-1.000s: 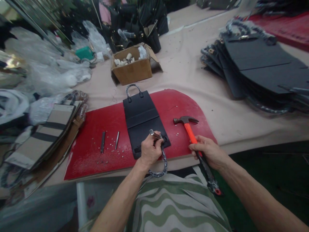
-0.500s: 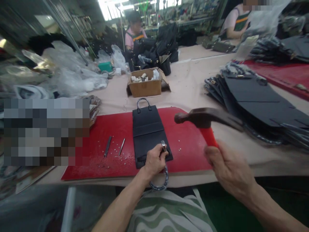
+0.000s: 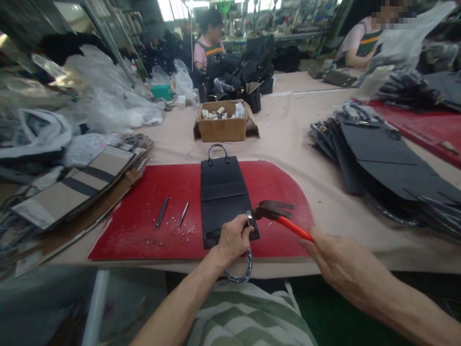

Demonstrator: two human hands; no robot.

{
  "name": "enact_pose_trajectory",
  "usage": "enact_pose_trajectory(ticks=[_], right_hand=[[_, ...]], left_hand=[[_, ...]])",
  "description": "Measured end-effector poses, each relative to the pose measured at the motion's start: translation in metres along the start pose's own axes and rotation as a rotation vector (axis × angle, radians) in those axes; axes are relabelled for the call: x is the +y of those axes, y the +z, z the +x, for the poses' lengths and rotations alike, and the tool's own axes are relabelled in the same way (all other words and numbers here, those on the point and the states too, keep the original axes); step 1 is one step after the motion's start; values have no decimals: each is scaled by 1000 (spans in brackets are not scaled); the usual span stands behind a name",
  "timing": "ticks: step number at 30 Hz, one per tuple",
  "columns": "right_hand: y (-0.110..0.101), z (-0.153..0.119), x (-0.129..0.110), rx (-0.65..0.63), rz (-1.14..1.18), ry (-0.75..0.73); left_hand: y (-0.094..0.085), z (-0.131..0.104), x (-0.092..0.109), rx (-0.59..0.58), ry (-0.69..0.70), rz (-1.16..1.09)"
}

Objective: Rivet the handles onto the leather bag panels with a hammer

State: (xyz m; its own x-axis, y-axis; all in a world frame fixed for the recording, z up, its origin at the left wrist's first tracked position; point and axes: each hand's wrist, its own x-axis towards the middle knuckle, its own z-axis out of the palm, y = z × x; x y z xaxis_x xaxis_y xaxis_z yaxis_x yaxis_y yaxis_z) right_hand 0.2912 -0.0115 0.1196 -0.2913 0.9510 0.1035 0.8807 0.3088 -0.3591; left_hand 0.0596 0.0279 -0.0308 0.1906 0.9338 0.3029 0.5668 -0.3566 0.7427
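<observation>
A black bag panel (image 3: 224, 185) lies on a red board (image 3: 288, 192), with a wrapped handle at its far end and another at its near end. Over the near right part of the panel, my left hand (image 3: 232, 238) is closed around a short metal punch (image 3: 249, 217), held upright. My right hand (image 3: 329, 250) grips the orange handle of a claw hammer (image 3: 275, 210). The hammer's head is lowered close beside the top of the punch; whether they touch I cannot tell. Left of the panel lie two thin metal tools (image 3: 183, 214) and several small bits.
Behind the board stands a cardboard box (image 3: 223, 130) of small pale items. Stacked black panels (image 3: 382, 149) lie at right, and beige pieces (image 3: 75, 185) are piled at left. Two people sit across the table beside black bags (image 3: 257, 57).
The hammer has swung down and left from a raised position to beside the punch. My left hand stays in place, and the view has shifted slightly.
</observation>
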Motion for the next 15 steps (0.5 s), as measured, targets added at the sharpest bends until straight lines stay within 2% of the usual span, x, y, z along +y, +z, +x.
enact_pose_trajectory(ticks=[2, 5, 9, 10, 12, 14, 15], right_hand=[[7, 4, 12, -65, -6, 29], [22, 15, 35, -168, 71, 168], [63, 29, 61, -292, 198, 335], [73, 31, 63, -277, 141, 357], [89, 35, 63, -156, -51, 325], [100, 38, 54, 27, -183, 171], [105, 40, 48, 105, -177, 66]], left_hand=[[-1, 0, 1, -9, -5, 13], [-2, 2, 5, -29, -3, 48], [-6, 6, 12, -72, -3, 92], [-7, 7, 14, -81, -9, 103], [-9, 9, 17, -101, -19, 130], [-11, 11, 19, -121, -20, 155], [-11, 11, 20, -130, -20, 165]])
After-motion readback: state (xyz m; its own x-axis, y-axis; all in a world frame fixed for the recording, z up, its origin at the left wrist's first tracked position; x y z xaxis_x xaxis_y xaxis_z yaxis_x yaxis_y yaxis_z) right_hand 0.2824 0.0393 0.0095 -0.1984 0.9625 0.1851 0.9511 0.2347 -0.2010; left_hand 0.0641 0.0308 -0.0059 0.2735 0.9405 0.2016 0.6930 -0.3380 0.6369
